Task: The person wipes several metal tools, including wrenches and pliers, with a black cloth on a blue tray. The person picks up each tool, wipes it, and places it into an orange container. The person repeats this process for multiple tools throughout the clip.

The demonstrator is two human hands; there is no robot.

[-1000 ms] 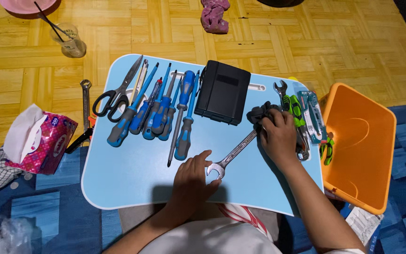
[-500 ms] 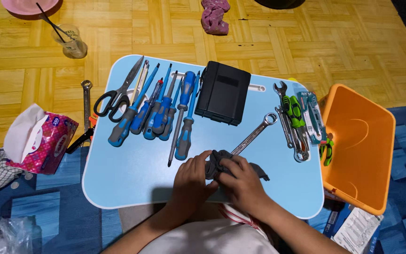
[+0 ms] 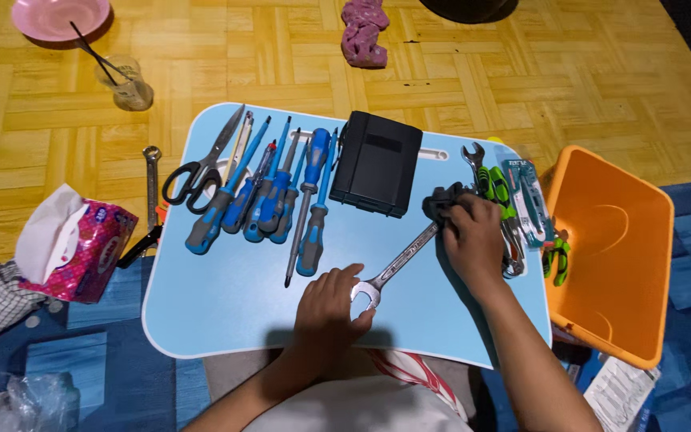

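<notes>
A: Wrench position: flat on the light-blue lap table, lying diagonally, open-end jaw toward the person, far end under the dark grey cloth.

B: Hand status?

A: Left hand rests at the open end with fingers curled loosely around it, pinning it to the table. Right hand is closed over the cloth and presses it on the upper shank (the ring end is hidden beneath).

B: Progress?

A: Judged partial. The exposed shank looks bright; the covered end is under the cloth now. Whether the jaw end is wiped cannot be told.

B: Remaining items?

A: More wrenches and green-handled pliers lie just right of the cloth; blue screwdrivers, scissors and a black case sit in a row farther back. The orange bin beside the table appears to hold nothing.
</notes>
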